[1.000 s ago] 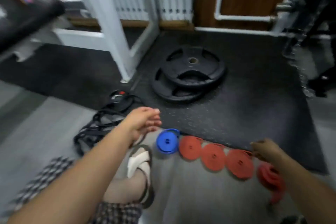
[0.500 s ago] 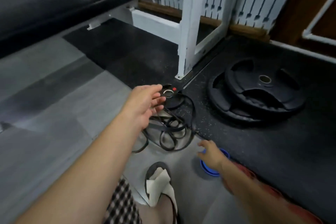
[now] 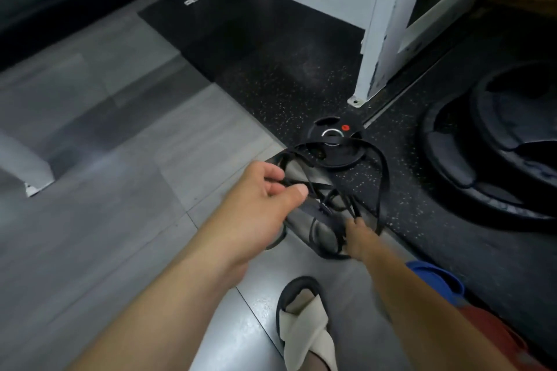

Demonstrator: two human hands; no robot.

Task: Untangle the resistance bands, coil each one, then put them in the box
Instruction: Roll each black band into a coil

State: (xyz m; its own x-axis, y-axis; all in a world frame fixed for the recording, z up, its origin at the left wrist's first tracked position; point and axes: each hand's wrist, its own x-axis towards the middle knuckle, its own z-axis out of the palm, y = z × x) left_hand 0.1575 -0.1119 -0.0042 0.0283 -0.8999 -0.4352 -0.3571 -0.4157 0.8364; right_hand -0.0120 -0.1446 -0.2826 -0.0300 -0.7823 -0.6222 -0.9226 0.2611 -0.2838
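Nearest, I log a foot in a cream sandal on the grey floor, at the bottom edge.

Just right of it, under the right forearm: a blue coil and a red coil, both at the edge of the black mat, partly hidden.

Right hand: fingers reach into the near side of the black bands. I cannot tell whether they close on a strand; the tips are lost among the loops.

Left hand: fingers and thumb curled round strands at the left side of the tangle, holding them.

Black bands: one tangled heap of loops, straddling the seam where floor meets mat, between the two hands. The far loops lie over a small plate with a red dot, on the mat.

Farther right on the mat: two large plates, stacked, cut by the frame edge.

Beyond the small plate: a white post, its foot on the mat.
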